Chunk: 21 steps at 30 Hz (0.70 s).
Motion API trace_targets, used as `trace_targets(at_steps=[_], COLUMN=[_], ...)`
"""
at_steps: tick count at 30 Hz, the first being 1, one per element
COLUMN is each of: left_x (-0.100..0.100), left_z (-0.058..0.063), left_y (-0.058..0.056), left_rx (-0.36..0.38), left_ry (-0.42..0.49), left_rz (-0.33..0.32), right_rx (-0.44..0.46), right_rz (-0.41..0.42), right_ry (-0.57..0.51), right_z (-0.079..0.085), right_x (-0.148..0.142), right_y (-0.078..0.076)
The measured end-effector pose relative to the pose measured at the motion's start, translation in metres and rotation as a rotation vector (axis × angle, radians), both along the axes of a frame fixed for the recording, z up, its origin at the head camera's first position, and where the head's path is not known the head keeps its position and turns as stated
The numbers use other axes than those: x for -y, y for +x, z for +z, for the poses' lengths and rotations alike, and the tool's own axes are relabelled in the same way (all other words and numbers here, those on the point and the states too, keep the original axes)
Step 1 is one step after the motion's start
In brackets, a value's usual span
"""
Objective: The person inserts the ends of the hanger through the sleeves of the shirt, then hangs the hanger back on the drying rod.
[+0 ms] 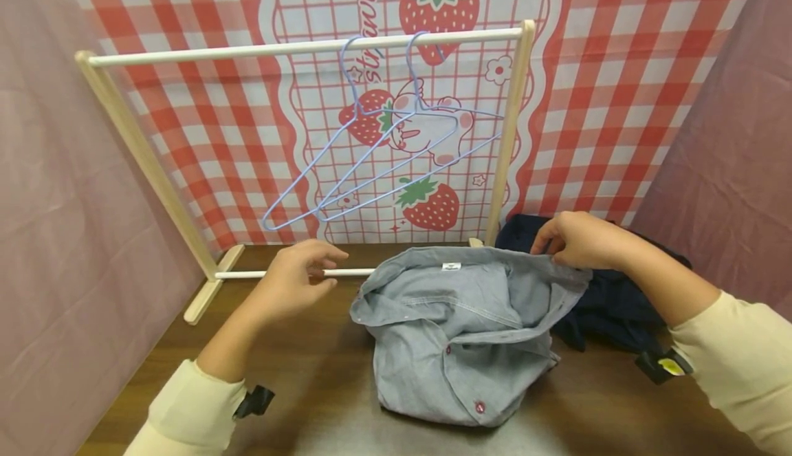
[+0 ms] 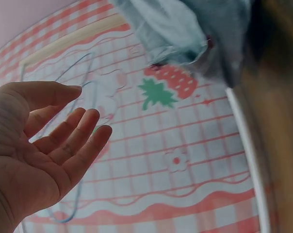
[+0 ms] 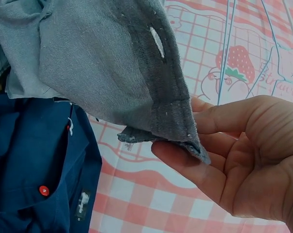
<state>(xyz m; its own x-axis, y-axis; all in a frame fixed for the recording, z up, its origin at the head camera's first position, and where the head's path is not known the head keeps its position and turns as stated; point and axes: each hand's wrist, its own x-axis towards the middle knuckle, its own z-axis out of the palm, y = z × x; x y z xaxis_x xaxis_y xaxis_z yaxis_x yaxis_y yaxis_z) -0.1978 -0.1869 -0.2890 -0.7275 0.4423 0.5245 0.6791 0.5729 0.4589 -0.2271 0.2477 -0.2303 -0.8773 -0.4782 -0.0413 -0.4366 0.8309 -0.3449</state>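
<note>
A grey button-front garment [image 1: 427, 366] is bunched on the table, its wide banded opening facing up. A small white label [image 1: 452, 266] shows inside its back edge, and red buttons run down the front. My right hand [image 1: 578, 239] pinches the band at the right end of this opening. In the right wrist view, thumb and fingers [image 3: 185, 160] grip the band's corner below a pale buttonhole slit. To the left of the garment, my left hand [image 1: 300, 277] hovers apart from the cloth with fingers loosely bent and nothing between them.
Behind stands a rack with a white top rail [image 1: 247, 51] and wooden posts, with two blue wire hangers [image 1: 297, 181] on the rail. Dark blue clothing [image 1: 612, 311] with a red button lies at the right. Pink cloth [image 1: 68, 167] flanks the table.
</note>
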Motion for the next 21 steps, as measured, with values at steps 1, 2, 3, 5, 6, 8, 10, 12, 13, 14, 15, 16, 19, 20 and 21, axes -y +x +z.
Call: trace_targets(at_steps=[1, 2, 3, 5, 6, 8, 10, 12, 13, 14, 15, 16, 19, 20, 21], left_x=[0.001, 0.003, 0.004, 0.006, 0.007, 0.008, 0.009, 0.009, 0.009, 0.009, 0.009, 0.009, 0.01, 0.01, 0.01], left_z=[0.004, 0.007, 0.011, 0.018, 0.021, 0.028, 0.035, 0.042, 0.046, 0.049, 0.052, 0.055, 0.064, 0.067, 0.069], left_y=[0.001, 0.002, 0.003, 0.005, 0.005, 0.007, 0.008, 0.01, 0.011, 0.011, 0.012, 0.012, 0.011, 0.01, 0.01], left_rx=[-0.017, -0.031, -0.047, -0.068, -0.077, -0.093, -0.109, -0.13, -0.14, -0.149, -0.157, -0.164, -0.17, -0.175, -0.177], left_ry=[-0.004, -0.006, -0.007, -0.005, -0.008, -0.014, -0.025, -0.032, -0.035, -0.036, -0.036, -0.032, -0.014, -0.009, -0.004], left_rz=[0.004, 0.007, 0.006, 0.001, 0.004, 0.01, 0.023, 0.036, 0.04, 0.043, 0.046, 0.049, 0.058, 0.067, 0.076], right_rx=[-0.001, -0.003, -0.005, -0.01, -0.012, -0.015, -0.018, -0.019, -0.02, -0.022, -0.024, -0.025, -0.03, -0.029, -0.027], right_rz=[-0.002, -0.002, -0.001, 0.004, 0.006, 0.01, 0.011, 0.013, 0.014, 0.014, 0.013, 0.015, 0.013, 0.012, 0.012], right_ry=[0.001, 0.002, 0.004, 0.004, 0.005, 0.006, 0.006, 0.008, 0.008, 0.01, 0.011, 0.013, 0.018, 0.02, 0.022], right_z=[0.0, 0.0, 0.0, 0.0, 0.0, 0.0, 0.001, 0.001, 0.001, 0.001, 0.001, 0.001, 0.0, 0.0, 0.0], right_x=[0.0, 0.0, 0.0, 0.0, 0.0, 0.0, 0.0, 0.001, 0.001, 0.001, 0.001, 0.001, 0.001, 0.001, 0.001], right_y=[0.0, 0.0, 0.0, 0.0, 0.0, 0.0, 0.0, 0.001, 0.001, 0.001, 0.001, 0.001, 0.001, 0.001, 0.001])
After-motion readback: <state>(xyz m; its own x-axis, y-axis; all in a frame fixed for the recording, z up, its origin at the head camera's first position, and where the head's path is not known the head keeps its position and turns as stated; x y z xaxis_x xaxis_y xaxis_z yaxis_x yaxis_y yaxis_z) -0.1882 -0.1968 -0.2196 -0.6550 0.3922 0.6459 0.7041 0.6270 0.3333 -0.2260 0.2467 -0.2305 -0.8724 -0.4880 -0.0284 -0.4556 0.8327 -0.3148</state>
